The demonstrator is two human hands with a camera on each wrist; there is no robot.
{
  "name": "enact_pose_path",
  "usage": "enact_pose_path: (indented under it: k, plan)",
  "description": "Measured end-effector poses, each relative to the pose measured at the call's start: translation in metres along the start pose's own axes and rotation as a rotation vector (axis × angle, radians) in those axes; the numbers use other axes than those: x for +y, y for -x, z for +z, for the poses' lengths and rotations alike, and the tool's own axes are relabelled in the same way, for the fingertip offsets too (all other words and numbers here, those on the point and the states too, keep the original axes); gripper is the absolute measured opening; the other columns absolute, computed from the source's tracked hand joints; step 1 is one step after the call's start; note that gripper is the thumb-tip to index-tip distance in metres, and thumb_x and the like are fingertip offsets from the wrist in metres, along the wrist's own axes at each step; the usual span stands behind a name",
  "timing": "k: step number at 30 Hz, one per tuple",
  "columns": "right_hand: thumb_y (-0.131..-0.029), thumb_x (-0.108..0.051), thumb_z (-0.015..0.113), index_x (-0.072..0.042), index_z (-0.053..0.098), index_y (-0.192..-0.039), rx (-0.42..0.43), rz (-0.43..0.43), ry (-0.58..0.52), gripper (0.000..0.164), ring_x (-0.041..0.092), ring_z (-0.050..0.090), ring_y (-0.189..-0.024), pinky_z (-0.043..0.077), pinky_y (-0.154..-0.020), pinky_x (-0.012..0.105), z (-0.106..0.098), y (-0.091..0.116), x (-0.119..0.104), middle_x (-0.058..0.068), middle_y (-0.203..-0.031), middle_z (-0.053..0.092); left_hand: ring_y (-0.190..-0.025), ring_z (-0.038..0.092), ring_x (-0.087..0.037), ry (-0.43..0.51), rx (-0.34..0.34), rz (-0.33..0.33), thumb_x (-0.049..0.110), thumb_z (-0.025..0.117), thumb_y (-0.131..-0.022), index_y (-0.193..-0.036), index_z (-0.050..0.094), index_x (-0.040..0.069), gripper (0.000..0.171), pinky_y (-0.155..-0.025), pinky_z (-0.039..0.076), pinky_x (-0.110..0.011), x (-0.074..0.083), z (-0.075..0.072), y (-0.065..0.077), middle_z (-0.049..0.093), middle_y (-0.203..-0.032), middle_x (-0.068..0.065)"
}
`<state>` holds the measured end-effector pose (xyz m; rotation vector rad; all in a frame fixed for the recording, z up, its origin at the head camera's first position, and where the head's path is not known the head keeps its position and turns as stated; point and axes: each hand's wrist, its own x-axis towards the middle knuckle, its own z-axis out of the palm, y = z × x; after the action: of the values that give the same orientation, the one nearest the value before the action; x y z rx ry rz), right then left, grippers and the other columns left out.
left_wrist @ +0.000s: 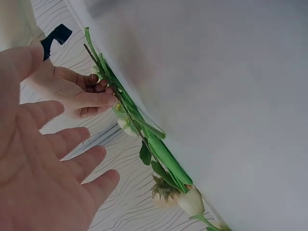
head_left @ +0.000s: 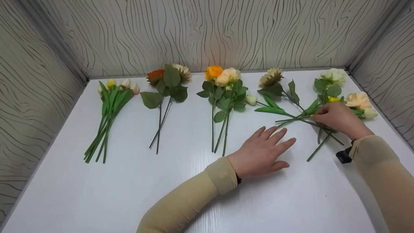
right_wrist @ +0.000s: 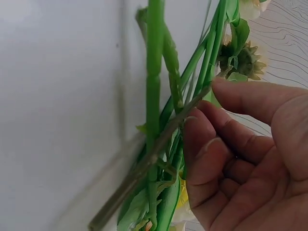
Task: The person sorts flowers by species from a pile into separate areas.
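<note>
Lying on the white table [head_left: 106,197] are three flower bunches [head_left: 113,101] and, at right, one crossed pile [head_left: 313,106] whose stem count the right hand [head_left: 341,119] partly hides. The left hand [head_left: 262,153] spreads wide, holding nothing; the right pinches the brown stem [right_wrist: 144,166] of one pale sunflower-like bloom [head_left: 271,77] within the pile.

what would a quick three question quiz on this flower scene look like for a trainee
1. Which hand pinches a brown stem?
2. True or false: the left hand is spread out and holds nothing.
3. Fill in: in the bunch at the middle of the head view, the peach bloom sits beside a(n) ____.

Key:
1. The right hand.
2. True.
3. Orange bloom.
</note>
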<state>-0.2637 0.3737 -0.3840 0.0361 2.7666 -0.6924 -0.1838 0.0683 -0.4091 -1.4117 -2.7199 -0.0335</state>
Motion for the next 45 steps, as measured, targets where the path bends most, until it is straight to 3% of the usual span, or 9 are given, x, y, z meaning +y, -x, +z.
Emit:
enact_pose_path:
  k: [5, 10, 15, 20, 25, 30, 34, 39, 45]
  plan:
    - [-0.098, -0.036, 0.068, 0.003, 0.07, -0.114, 0.002, -0.013, 0.007, 0.043, 0.029, 0.059, -0.087, 0.051, -0.067, 0.037, 0.002, 0.001, 0.003, 0.017, -0.103, 0.069, -0.154, 0.02, -0.023, 0.01, -0.047, -0.011, 0.065, 0.038, -0.104, -0.164, 0.023, 0.032, 0.07, -0.124, 0.017, -0.042, 0.006, 0.0, -0.007, 0.022, -0.169, 0.0]
    - [-0.099, -0.029, 0.067, 0.004, 0.071, -0.115, 0.026, -0.036, 0.018, 0.038, 0.029, 0.059, -0.087, 0.05, -0.067, 0.037, 0.002, 0.001, 0.002, 0.018, -0.106, 0.068, -0.153, 0.023, -0.022, 0.045, -0.043, -0.017, 0.062, 0.039, -0.105, -0.163, 0.028, 0.029, 0.067, -0.124, 0.018, -0.04, 0.004, -0.001, -0.007, 0.026, -0.168, 0.0]
    - [-0.102, -0.03, 0.063, 0.004, 0.069, -0.117, 0.113, -0.085, 0.007, 0.038, 0.031, 0.059, -0.089, 0.05, -0.069, 0.04, -0.003, 0.01, -0.008, 0.021, -0.109, 0.067, -0.141, 0.044, -0.019, 0.141, 0.087, -0.083, 0.047, 0.047, -0.108, -0.15, 0.053, 0.022, 0.05, -0.118, 0.031, -0.034, -0.013, -0.006, -0.004, 0.051, -0.152, 0.001]
    - [-0.102, -0.044, 0.062, -0.002, 0.068, -0.121, 0.196, -0.106, -0.118, 0.047, 0.029, 0.058, -0.093, 0.049, -0.07, 0.038, 0.001, 0.015, -0.039, 0.018, -0.114, 0.066, -0.119, 0.062, -0.011, 0.425, 0.291, -0.247, 0.028, 0.057, -0.107, -0.128, 0.072, 0.018, 0.028, -0.102, 0.047, -0.025, -0.047, -0.017, 0.012, 0.07, -0.126, 0.005]
    - [-0.098, -0.05, 0.066, -0.007, 0.068, -0.124, 0.148, -0.164, -0.396, 0.05, 0.023, 0.062, -0.092, 0.055, -0.074, 0.03, 0.019, 0.021, -0.091, 0.01, -0.11, 0.067, -0.106, 0.063, -0.005, 0.884, 0.432, -0.432, 0.027, 0.062, -0.105, -0.125, 0.074, 0.018, 0.025, -0.095, 0.052, -0.03, -0.076, -0.031, 0.028, 0.071, -0.115, 0.012]
    - [-0.098, -0.041, 0.069, -0.005, 0.07, -0.119, 0.059, -0.336, -0.573, 0.042, 0.023, 0.063, -0.086, 0.056, -0.074, 0.029, 0.047, 0.025, -0.143, 0.013, -0.104, 0.068, -0.099, 0.063, -0.011, 1.217, 0.575, -0.488, 0.03, 0.067, -0.102, -0.125, 0.074, 0.015, 0.028, -0.087, 0.055, -0.032, -0.094, -0.04, 0.033, 0.07, -0.111, 0.012]
    - [-0.098, -0.037, 0.072, -0.007, 0.072, -0.113, 0.025, -0.419, -0.62, 0.033, 0.024, 0.063, -0.082, 0.056, -0.072, 0.031, 0.066, 0.027, -0.166, 0.014, -0.098, 0.069, -0.1, 0.064, -0.014, 1.316, 0.643, -0.514, 0.03, 0.069, -0.1, -0.121, 0.073, 0.014, 0.027, -0.088, 0.055, -0.032, -0.098, -0.041, 0.034, 0.071, -0.11, 0.007]
    - [-0.098, -0.029, 0.072, -0.005, 0.073, -0.11, 0.005, -0.435, -0.679, 0.027, 0.03, 0.065, -0.085, 0.057, -0.072, 0.031, 0.078, 0.024, -0.175, 0.017, -0.097, 0.07, -0.096, 0.065, -0.018, 1.363, 0.675, -0.545, 0.025, 0.07, -0.1, -0.113, 0.073, 0.014, 0.017, -0.086, 0.056, -0.033, -0.099, -0.042, 0.035, 0.071, -0.104, 0.001]
    - [-0.097, -0.024, 0.074, 0.001, 0.071, -0.112, -0.154, -0.434, -0.693, 0.029, 0.029, 0.07, -0.09, 0.06, -0.079, 0.038, 0.088, 0.018, -0.178, 0.023, -0.103, 0.07, -0.092, 0.069, -0.022, 1.418, 0.737, -0.553, 0.023, 0.071, -0.099, -0.115, 0.07, 0.01, 0.02, -0.084, 0.059, -0.034, -0.103, -0.043, 0.037, 0.07, -0.103, -0.006]
